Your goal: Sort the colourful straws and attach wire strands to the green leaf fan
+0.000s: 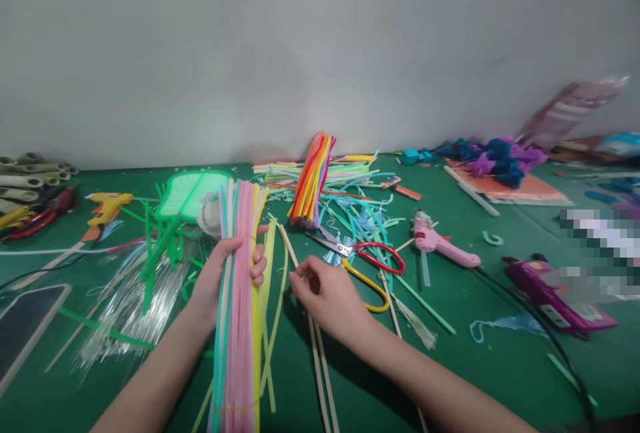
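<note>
My left hand [214,279] is wrapped round a tall bundle of pipe cleaners [239,346] in pink, mint, lilac and yellow, held upright; a thin band circles it low down. To its right, my right hand [333,296] hovers with curled fingers, thumb and forefinger close together. Whether anything is pinched between them I cannot make out. Thin wooden sticks [321,379] pass beneath this hand. Loose yellow pipe cleaners [270,306] lie between the two hands. Scissors [345,249] with red and yellow handles rest just beyond the right hand, blades partly spread.
Behind stands a red, orange and yellow pipe-cleaner bundle [314,183] near loose stems and a grey partition [320,66]. Rightward lie a pink glue gun [445,243] with its cable and a magenta device [555,299]. Leftward are a yellow glue gun [107,208], clear sticks [145,299] and a phone [30,329].
</note>
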The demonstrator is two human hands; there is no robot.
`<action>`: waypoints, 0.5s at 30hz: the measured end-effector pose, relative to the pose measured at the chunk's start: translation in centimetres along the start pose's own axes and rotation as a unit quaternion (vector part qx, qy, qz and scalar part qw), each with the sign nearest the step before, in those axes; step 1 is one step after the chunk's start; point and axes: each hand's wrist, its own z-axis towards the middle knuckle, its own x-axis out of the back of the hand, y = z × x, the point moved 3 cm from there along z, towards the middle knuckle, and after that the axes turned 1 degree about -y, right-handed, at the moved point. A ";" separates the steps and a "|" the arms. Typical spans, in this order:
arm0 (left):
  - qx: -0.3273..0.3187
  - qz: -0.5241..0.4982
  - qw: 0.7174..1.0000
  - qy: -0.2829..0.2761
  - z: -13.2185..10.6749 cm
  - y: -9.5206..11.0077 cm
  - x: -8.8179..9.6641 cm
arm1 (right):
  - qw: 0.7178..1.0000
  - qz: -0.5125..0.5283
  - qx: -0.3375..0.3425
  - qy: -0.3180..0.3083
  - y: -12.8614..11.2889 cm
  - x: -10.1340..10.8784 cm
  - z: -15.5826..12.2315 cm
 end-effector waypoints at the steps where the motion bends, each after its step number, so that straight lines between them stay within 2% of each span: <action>1: 0.000 0.000 1.000 -0.004 0.0 0.0 0.0 | 0.995 -0.095 -0.001 0.018 0.1 0.2 0.1; 3: -0.001 0.001 1.000 -0.010 -0.1 -0.1 -0.1 | 0.969 -0.247 -0.010 0.027 0.5 0.3 0.2; 6: 0.000 0.000 1.000 -0.018 -0.2 -0.4 -0.2 | 0.942 -0.335 -0.021 0.013 1.1 -0.2 0.4; 10: 0.004 -0.004 1.000 -0.021 -0.3 -0.6 -0.1 | 0.939 -0.343 -0.026 0.001 1.6 -0.5 0.8; 15: 0.006 -0.014 1.000 -0.006 -0.2 -0.5 0.3 | 0.973 -0.227 -0.027 0.034 1.6 0.8 1.3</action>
